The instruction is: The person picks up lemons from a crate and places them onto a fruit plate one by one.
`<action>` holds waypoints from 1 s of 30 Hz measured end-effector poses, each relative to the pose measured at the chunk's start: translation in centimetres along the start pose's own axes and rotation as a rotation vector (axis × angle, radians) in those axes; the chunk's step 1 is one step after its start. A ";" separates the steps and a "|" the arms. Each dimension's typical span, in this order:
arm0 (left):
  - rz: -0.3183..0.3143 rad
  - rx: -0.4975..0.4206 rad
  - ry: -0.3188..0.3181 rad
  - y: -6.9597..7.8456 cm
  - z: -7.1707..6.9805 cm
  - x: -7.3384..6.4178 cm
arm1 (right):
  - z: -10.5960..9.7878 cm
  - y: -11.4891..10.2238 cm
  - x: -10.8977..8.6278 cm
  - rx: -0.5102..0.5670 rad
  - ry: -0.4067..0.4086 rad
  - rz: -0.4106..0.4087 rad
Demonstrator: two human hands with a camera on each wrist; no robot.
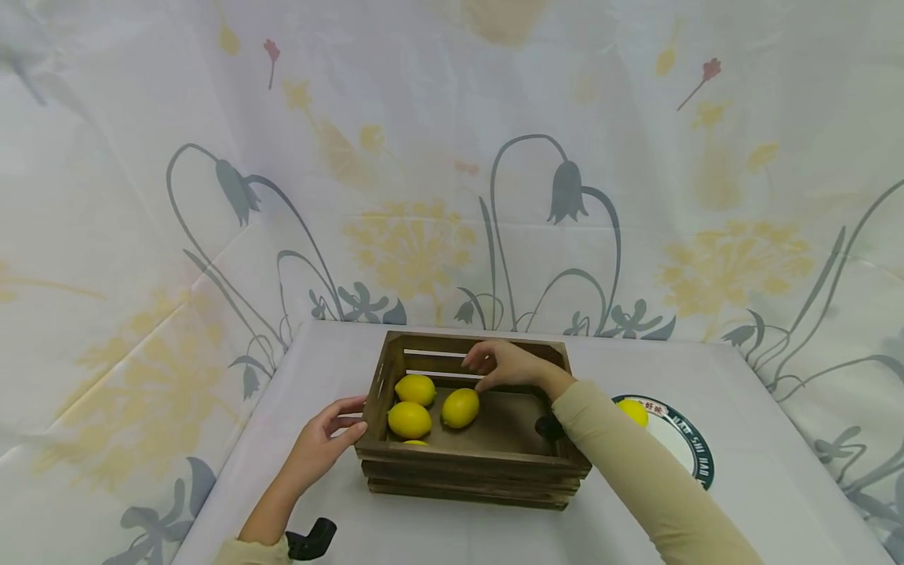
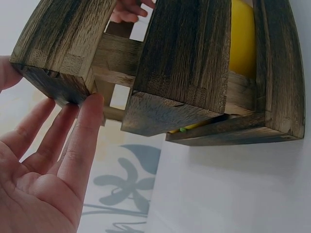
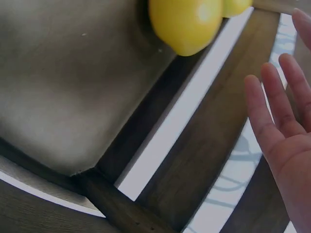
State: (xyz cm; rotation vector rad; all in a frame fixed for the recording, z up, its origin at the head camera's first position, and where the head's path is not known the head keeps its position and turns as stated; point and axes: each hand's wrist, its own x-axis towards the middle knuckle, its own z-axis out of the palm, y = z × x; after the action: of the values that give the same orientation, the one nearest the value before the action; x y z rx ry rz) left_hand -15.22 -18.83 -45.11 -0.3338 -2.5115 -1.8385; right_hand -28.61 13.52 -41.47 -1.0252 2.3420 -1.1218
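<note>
A brown slatted wooden crate (image 1: 473,471) stands on the table with several yellow lemons (image 1: 410,421) in its left part. My left hand (image 1: 321,443) touches the crate's front left corner. Its thumb lies at the rim, and its fairly straight fingers (image 2: 80,141) rest against the side slats. Over the back of the crate hovers my right hand (image 1: 512,367), fingers loosely bent and holding nothing. One lemon (image 1: 461,408) lies just below its thumb; contact is unclear in the head view. In the right wrist view, the palm and fingers (image 3: 272,111) are apart from the lemons (image 3: 187,24).
Right of the crate, a white plate (image 1: 699,451) with a dark green lettered rim bears a yellow lemon (image 1: 633,411), partly hidden by my right sleeve (image 1: 636,463). A white cloth covers the table (image 1: 763,424). Flower-patterned curtains (image 1: 452,180) enclose its back and sides.
</note>
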 end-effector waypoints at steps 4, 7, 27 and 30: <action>-0.007 0.001 0.003 0.1 -0.1 0.0 | 0.4 0.3 0.7 -0.068 -0.059 -0.013; -0.015 -0.001 0.003 0.2 -0.1 0.0 | 0.8 0.5 1.1 -0.115 -0.092 -0.015; -0.017 0.001 -0.012 0.4 -0.3 0.4 | 3.6 0.8 2.4 -0.394 -0.293 0.110; -0.022 0.001 -0.015 0.5 -0.4 0.3 | 3.8 0.8 2.5 -0.360 -0.329 0.145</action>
State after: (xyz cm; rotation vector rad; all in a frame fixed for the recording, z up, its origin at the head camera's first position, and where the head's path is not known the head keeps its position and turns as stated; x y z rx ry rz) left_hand -15.52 -19.00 -44.51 -0.3222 -2.5362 -1.8495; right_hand -28.46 10.02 -44.50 -1.0424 2.3422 -0.4441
